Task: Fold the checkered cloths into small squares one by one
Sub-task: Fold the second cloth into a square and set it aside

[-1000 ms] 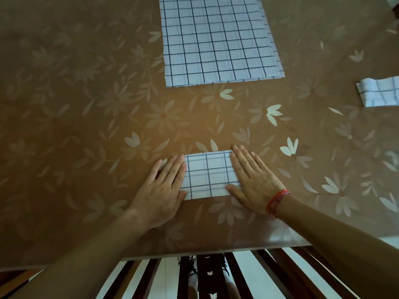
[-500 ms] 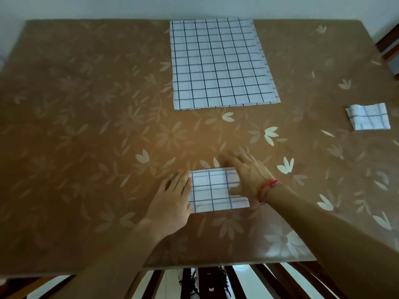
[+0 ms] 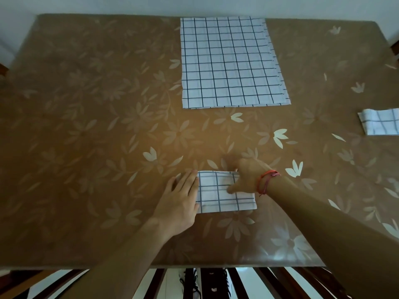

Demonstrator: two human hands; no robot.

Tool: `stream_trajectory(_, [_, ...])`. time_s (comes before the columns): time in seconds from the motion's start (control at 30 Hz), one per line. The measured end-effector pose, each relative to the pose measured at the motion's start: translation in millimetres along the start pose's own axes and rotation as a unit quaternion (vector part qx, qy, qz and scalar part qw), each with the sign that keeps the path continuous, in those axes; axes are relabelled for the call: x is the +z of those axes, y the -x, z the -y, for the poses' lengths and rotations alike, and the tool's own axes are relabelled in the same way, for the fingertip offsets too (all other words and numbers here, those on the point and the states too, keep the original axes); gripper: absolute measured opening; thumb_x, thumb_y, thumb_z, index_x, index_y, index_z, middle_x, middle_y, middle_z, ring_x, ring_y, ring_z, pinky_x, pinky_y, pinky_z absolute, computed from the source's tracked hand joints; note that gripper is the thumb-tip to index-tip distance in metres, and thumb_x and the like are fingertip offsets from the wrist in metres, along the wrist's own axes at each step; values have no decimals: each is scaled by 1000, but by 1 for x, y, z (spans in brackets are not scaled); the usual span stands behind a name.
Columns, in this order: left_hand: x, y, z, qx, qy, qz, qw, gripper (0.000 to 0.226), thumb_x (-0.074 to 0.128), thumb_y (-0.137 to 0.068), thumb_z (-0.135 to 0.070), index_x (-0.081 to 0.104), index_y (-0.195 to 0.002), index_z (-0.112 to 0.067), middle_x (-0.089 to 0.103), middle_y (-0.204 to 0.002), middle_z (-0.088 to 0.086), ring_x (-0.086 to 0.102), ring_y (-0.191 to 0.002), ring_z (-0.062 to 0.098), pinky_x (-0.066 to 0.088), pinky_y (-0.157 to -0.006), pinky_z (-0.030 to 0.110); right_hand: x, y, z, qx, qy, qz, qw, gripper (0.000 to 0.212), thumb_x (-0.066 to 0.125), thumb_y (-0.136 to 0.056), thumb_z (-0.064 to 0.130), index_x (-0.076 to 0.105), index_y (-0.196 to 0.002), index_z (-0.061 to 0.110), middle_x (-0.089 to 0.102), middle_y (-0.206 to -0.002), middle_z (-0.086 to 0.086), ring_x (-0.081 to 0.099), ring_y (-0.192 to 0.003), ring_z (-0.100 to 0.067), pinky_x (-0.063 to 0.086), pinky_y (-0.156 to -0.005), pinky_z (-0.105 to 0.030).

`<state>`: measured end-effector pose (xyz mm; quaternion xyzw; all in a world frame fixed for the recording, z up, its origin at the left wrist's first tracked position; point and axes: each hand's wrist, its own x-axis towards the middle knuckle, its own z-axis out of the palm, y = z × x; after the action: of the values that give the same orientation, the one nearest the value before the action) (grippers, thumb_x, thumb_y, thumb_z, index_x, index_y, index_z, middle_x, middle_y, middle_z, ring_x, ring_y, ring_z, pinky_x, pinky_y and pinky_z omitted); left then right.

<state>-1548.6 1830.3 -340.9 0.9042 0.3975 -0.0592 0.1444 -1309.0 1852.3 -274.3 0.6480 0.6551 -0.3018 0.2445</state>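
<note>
The left hand (image 3: 181,199) lies flat, right hand (image 3: 246,175) blurred.

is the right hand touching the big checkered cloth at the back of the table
No, the right hand touches the small folded cloth near the front edge, well apart from the big checkered cloth.

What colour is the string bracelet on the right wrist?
The bracelet is red, clearest in the head view.

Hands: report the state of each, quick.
Left hand: open, fingers straight, pressing the folded cloth at its left edge.
Right hand: at the cloth's far right corner, fingers blurred; cannot tell.
</note>
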Motion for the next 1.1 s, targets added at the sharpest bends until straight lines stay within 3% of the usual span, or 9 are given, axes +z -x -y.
stream_trajectory(0.07, [1, -1, 1, 0, 8, 10, 1000, 69, 43, -98, -40, 20, -153, -6, 8, -164, 8, 1, -151, 21, 13, -121, 48, 10, -10, -3, -2, -91, -41, 995, 37, 63, -83, 44, 66, -109, 17, 61, -116, -2, 58, -98, -20, 47, -75, -28])
stream_trajectory(0.17, [-3, -4, -1, 0, 0, 14, 1000, 69, 44, -97, -41, 21, -153, -7, 8, -164, 7, 5, -151, 21, 14, -120, 47, 17, -22, -9, -11, -147, -110, 983, 23, 63, -79, 30, 62, -69, 10, 60, -71, -6, 55, -68, -20, 39, -55, -25])
stream_trajectory(0.23, [-6, -6, 0, 3, 30, -11, 999, 68, 55, -92, -39, 32, -147, -7, 17, -161, 8, 17, -148, 22, 21, -118, 44, 19, -21, -12, -17, -173, -117, 978, 26, 65, -80, 25, 60, -66, 5, 60, -66, -11, 51, -59, -18, 40, -52, -26])
stream_trajectory(0.4, [-16, -4, 0, 0, 113, -119, 986, 60, 72, -83, -20, 48, -136, -9, 39, -147, 8, 35, -138, 23, 32, -115, 37, 30, -3, -23, 48, -308, -121, 943, 16, 69, -82, 28, 66, -72, 16, 57, -62, 6, 53, -57, -7, 36, -49, -16])
stream_trajectory(0.5, [-15, 10, -12, 42, 114, -128, 984, 61, 72, -79, -16, 50, -136, -11, 45, -142, 4, 40, -134, 20, 33, -113, 34, 46, 17, -24, 105, -451, -137, 876, 12, 69, -83, 24, 72, -78, 14, 68, -72, 0, 64, -62, -11, 49, -49, -18])
stream_trajectory(0.57, [-10, 19, -23, 56, 115, -119, 985, 66, 75, -76, -17, 50, -136, -12, 48, -140, 2, 42, -132, 19, 36, -112, 34, 63, 26, -21, 147, -544, -135, 815, 10, 71, -81, 21, 72, -81, 11, 72, -78, -5, 69, -68, -18, 59, -59, -30])
stream_trajectory(0.73, [12, 30, -40, 47, 101, -137, 984, 62, 83, -71, -25, 57, -126, -14, 57, -129, 2, 50, -122, 20, 45, -102, 40, 100, 48, -5, 199, -695, -104, 683, 16, 78, -72, 15, 74, -83, 4, 74, -84, -15, 72, -79, -33, 60, -71, -50])
stream_trajectory(0.9, [25, 35, -49, 42, 33, -206, 977, 31, 63, -85, -26, 64, -114, -13, 61, -122, 6, 55, -114, 26, 42, -93, 39, 124, 59, 8, 198, -735, -83, 643, 11, 79, -70, 11, 74, -74, 3, 74, -88, -19, 70, -84, -39, 56, -77, -57])
stream_trajectory(1.1, [33, 41, -47, 66, 18, -225, 972, 15, 62, -87, -19, 67, -100, -13, 67, -110, 1, 60, -107, 25, 42, -88, 40, 144, 60, 11, 163, -706, -94, 683, 5, 79, -62, 24, 77, -66, 22, 75, -83, -9, 72, -83, -32, 57, -80, -53])
